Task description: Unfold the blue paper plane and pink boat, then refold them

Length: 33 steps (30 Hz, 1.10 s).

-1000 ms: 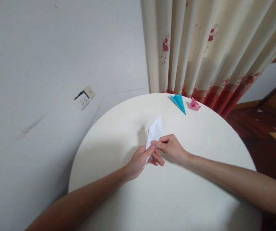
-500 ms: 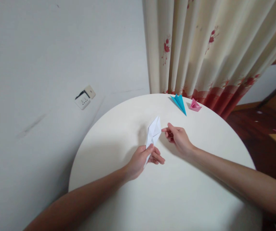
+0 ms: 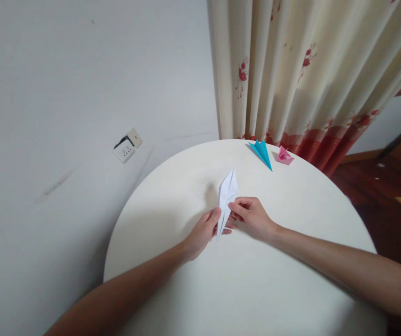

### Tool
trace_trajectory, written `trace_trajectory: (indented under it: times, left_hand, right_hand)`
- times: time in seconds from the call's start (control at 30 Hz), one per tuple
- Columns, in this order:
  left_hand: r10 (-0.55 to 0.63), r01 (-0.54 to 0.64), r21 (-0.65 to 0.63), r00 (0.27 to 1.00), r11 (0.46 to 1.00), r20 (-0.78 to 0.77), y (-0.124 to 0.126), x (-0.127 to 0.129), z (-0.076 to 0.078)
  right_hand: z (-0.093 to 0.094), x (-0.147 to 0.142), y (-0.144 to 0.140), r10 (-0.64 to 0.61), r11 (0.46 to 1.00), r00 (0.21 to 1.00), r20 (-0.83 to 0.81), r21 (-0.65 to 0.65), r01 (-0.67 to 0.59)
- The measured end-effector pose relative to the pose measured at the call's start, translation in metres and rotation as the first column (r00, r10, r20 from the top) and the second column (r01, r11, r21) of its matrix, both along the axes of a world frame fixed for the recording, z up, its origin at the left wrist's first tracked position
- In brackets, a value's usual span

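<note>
A folded piece of white paper, long and pointed at both ends, is held above the round table. My left hand grips its lower left edge, thumb in front and fingers behind. On the right edge, about halfway down, my right hand pinches the same paper between thumb and fingers. Some fingertips of both hands are hidden behind the paper or overlap there.
The round white table stands against a wall with a socket. Near its far edge lie a blue paper plane and a small pink folded paper. A patterned curtain hangs behind.
My right hand has come in from beside the paper and taken hold of its right edge. The white paper has turned slightly, showing its lower point between the hands.
</note>
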State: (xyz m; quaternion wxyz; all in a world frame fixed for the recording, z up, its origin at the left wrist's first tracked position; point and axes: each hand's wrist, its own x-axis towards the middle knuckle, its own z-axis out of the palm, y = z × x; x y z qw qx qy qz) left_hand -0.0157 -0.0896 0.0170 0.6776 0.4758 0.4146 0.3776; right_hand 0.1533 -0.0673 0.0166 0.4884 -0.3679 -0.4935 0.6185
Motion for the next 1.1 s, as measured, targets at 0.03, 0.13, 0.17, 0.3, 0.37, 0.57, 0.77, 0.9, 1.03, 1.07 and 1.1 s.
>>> trace_trajectory:
  times: [0.03,0.13,0.17,0.3,0.37,0.57,0.77,0.9,1.03,1.07,1.1]
  left_hand:
    - [0.049,-0.049,0.033,0.999,0.998,-0.003,0.002,-0.001,0.0]
    - [0.151,-0.151,0.119,0.988,0.981,0.013,0.006,-0.002,0.002]
    - [0.163,-0.165,0.128,0.986,0.978,0.021,0.006,-0.002,0.004]
    - [0.172,-0.174,0.123,0.985,0.977,0.033,0.005,0.0,0.005]
    - [0.163,-0.167,0.133,0.986,0.977,0.041,0.005,0.0,0.003]
    - [0.153,-0.151,0.183,0.988,0.971,0.003,0.006,-0.003,-0.005]
    - [0.122,-0.129,0.164,0.991,0.978,0.051,0.005,-0.001,0.002]
    - [0.101,-0.111,0.113,0.991,0.987,0.091,0.004,0.001,0.009]
    - [0.057,-0.068,0.08,0.99,0.994,0.131,0.005,0.001,0.01]
    - [0.042,-0.053,0.078,0.989,0.996,0.139,0.006,0.001,0.01]
    - [0.026,-0.038,0.075,0.989,0.996,0.147,0.006,0.0,0.009]
  right_hand:
    - [0.0,0.0,0.001,-0.007,1.0,0.999,0.032,0.013,0.006]
    - [0.0,0.0,0.001,-0.011,0.999,0.994,0.112,0.044,0.006]
    - [0.0,0.0,0.0,-0.009,0.999,0.993,0.119,0.048,0.003]
    - [-0.006,-0.001,0.0,0.012,0.998,0.994,0.111,0.054,-0.018]
    - [-0.008,-0.001,0.0,0.01,0.997,0.994,0.112,0.069,-0.018]
    - [-0.006,-0.003,-0.002,-0.054,0.997,0.998,0.037,0.057,0.052]
    - [0.002,-0.004,-0.002,-0.046,0.999,0.998,-0.036,0.017,0.046]
    - [0.006,-0.004,-0.002,-0.048,0.998,0.998,-0.038,-0.03,0.047]
    - [0.01,-0.003,-0.003,-0.046,0.998,0.999,-0.01,-0.042,0.045]
    - [0.011,-0.002,-0.003,-0.037,0.999,0.999,0.011,-0.033,0.038]
    - [0.011,-0.002,-0.003,-0.028,0.999,0.999,0.029,-0.024,0.029]
